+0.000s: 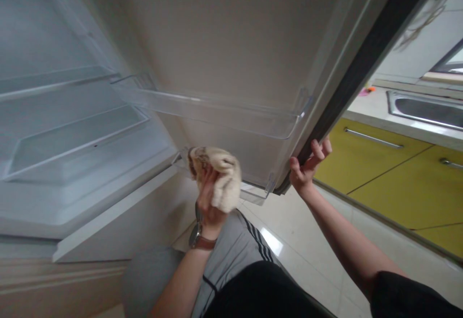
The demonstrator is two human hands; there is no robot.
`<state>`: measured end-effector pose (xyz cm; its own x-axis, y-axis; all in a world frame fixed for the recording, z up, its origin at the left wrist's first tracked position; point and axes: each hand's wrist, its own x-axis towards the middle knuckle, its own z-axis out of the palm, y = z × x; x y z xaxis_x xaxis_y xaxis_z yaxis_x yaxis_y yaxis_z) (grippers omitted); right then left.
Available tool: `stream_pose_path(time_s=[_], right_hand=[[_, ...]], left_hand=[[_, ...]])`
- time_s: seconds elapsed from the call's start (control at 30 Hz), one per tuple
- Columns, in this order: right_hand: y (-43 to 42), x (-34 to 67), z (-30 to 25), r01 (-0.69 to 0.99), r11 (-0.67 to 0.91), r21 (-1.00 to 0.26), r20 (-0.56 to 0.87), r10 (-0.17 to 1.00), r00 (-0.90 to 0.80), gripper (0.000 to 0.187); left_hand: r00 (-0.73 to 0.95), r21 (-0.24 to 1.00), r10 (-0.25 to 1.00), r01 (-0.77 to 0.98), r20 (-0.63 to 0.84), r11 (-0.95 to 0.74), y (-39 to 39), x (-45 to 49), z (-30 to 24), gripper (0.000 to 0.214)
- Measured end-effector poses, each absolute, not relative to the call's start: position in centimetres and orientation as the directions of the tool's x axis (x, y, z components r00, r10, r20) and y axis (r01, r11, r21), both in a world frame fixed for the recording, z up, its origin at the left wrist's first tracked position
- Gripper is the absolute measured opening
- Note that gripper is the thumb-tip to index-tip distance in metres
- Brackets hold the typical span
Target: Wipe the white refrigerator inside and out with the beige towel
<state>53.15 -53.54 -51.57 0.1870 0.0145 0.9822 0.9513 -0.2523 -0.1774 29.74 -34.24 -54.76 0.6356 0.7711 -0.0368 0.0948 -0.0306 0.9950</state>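
Observation:
An open refrigerator door (231, 43) fills the upper middle, with a clear plastic door shelf (220, 113) across it. My left hand (208, 195), with a watch on its wrist, is closed on a cream cloth (227, 178) with a brown patch. The cloth is at the left part of the lower door shelf (255, 193), hiding much of it. My right hand (307, 166) grips the dark outer edge of the door (327, 111) near its bottom corner, thumb on the inner side and fingers around the edge.
The refrigerator interior (83, 183) is at left, with glass shelves (75, 135). To the right stand yellow cabinets (383, 178) under a counter with a metal sink (427, 108). Pale floor tiles (300, 241) lie below, beside my grey-trousered legs.

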Motion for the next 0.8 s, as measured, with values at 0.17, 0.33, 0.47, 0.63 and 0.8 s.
stream_pose_path(time_s=[0.17,0.33,0.47,0.63,0.8], right_hand=[[-53.4,53.4,-52.0,0.937,-0.272,-0.22,0.975,-0.03,0.221,0.044],[-53.7,54.3,-52.1,0.932,-0.272,-0.241,0.967,0.013,0.254,0.043],[-53.8,55.0,-52.1,0.945,-0.275,-0.176,0.981,0.027,0.19,0.045],[-53.7,54.7,-52.1,0.947,-0.253,-0.198,0.979,0.004,0.206,0.044],[-53.6,54.3,-51.9,0.946,-0.279,-0.165,0.984,0.017,0.177,0.044]], left_hand=[[0.885,0.717,-0.135,-0.444,0.446,-0.538,-38.6,32.3,-51.4,0.038],[0.887,0.671,-0.236,-0.455,0.396,-0.586,-41.2,33.6,-51.5,0.043],[0.894,0.72,-0.273,-0.449,0.356,-0.529,-43.5,34.6,-54.3,0.036],[0.956,0.902,0.038,-0.259,0.29,-0.345,-49.2,36.4,-59.9,0.038],[0.949,0.945,0.155,-0.235,0.274,-0.226,-49.0,35.2,-63.3,0.046]])
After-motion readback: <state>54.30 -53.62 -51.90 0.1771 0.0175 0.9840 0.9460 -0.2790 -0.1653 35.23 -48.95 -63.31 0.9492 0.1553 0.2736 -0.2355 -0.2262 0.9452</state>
